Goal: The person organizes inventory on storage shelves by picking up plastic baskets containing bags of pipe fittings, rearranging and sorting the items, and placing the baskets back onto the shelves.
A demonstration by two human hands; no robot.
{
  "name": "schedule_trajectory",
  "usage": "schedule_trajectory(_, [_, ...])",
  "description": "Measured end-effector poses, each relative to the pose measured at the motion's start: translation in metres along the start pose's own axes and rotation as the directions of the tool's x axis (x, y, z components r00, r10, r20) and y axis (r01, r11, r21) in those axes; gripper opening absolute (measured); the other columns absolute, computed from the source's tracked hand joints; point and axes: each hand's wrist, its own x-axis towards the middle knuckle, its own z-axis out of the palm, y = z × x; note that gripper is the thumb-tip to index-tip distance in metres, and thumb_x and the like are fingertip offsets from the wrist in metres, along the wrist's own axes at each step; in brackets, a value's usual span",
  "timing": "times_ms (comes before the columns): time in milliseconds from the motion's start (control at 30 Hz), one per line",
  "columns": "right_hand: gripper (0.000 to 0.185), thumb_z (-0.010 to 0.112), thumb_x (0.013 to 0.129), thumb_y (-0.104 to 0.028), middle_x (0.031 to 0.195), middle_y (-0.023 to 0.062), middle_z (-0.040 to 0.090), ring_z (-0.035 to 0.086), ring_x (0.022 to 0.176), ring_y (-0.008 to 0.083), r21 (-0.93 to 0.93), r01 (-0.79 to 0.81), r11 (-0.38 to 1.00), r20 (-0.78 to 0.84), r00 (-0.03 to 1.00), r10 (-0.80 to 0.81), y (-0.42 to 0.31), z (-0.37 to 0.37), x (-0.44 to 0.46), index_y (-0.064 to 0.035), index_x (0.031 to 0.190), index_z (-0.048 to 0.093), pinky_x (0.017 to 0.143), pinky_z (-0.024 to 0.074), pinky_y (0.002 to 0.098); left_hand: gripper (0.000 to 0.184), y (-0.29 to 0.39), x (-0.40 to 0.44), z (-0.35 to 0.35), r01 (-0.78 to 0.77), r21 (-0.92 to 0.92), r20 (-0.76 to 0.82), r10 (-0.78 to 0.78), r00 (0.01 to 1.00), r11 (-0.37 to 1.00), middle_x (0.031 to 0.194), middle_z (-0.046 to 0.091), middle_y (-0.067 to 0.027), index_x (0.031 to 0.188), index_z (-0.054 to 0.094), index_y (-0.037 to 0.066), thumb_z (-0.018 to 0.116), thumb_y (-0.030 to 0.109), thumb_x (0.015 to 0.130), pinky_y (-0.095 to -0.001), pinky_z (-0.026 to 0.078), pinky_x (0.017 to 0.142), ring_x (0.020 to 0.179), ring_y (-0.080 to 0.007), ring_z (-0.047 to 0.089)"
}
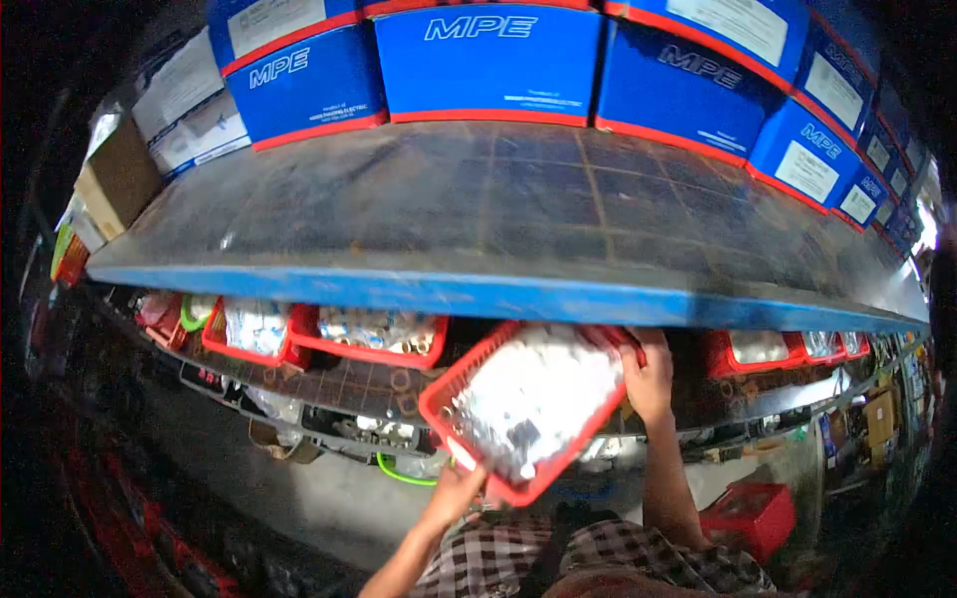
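A red plastic basket (533, 490) hangs tilted between my hands, just below the shelf's blue edge. Many small pale or shiny pieces (538, 399) fill it, too bright to make out. My left hand (459, 490) is closed on its near left corner, with the thumb by the rim. At the far right corner, close under the blue edge, my right hand (650, 377) grips the rim. Its fingertips are partly hidden behind the basket side.
Blue and red boxes (488, 65) line the back of the upper shelf (449, 189). Its blue front edge (449, 294) crosses the view. On the lower shelf stand red baskets at left (374, 346) and right (763, 367). A red container (753, 518) sits lower right.
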Motion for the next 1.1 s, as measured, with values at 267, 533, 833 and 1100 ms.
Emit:
schedule_trajectory(267, [0.022,0.061,0.082,-0.022,0.084,0.0171,0.063,0.062,0.07,0.029,-0.668,0.45,0.593,0.335,0.893,-0.3,0.084,0.018,-0.02,-0.0028,0.093,0.062,0.064,0.0486,0.0352,0.029,0.034,0.007,-0.04,0.093,0.084,0.074,-0.1,0.992,0.992,0.063,0.055,0.002,0.071,0.062,0.001,0.058,0.025,0.088,-0.0235,0.038,0.053,0.058,-0.0057,0.047])
schedule_trajectory(533, [0.024,0.055,0.086,-0.021,0.08,0.0029,0.062,0.055,0.077,0.0079,0.592,-0.395,0.703,-0.306,0.697,0.649,0.106,-0.05,-0.114,0.0,0.096,0.062,0.072,0.0443,0.0233,0.037,0.056,0.103,0.01,-0.132,-0.287,0.249,0.207,0.946,0.949,0.112,0.058,-0.0061,0.117,0.055,0.001,0.054,0.026,0.091,-0.026,0.041,0.086,0.1,-0.0123,0.053])
schedule_trajectory(833, [0.021,0.054,0.089,-0.024,0.072,0.005,0.059,0.057,0.057,0.0136,0.805,-0.537,0.252,0.206,0.651,0.731,0.073,-0.074,-0.173,-0.0033,0.087,0.054,0.051,0.047,0.0263,0.069,0.03,0.073,0.122,-0.275,0.018,0.508,0.228,0.83,0.961,0.144,0.025,-0.0166,0.141,0.016,-0.001,0.046,0.037,0.092,-0.0319,0.018,0.108,0.133,-0.024,0.023])
schedule_trajectory(1100, [0.022,0.047,0.092,-0.023,0.067,0.0048,0.056,0.053,0.057,0.0115,0.857,-0.452,0.249,0.179,0.712,0.679,0.1,-0.076,-0.127,-0.0028,0.087,0.054,0.056,0.0449,0.0259,0.061,0.02,0.174,0.212,-0.363,0.317,0.338,0.253,0.906,0.876,0.135,0.033,-0.0287,0.131,0.029,-0.006,0.04,0.036,0.089,-0.0379,0.028,0.101,0.122,-0.0355,0.037])
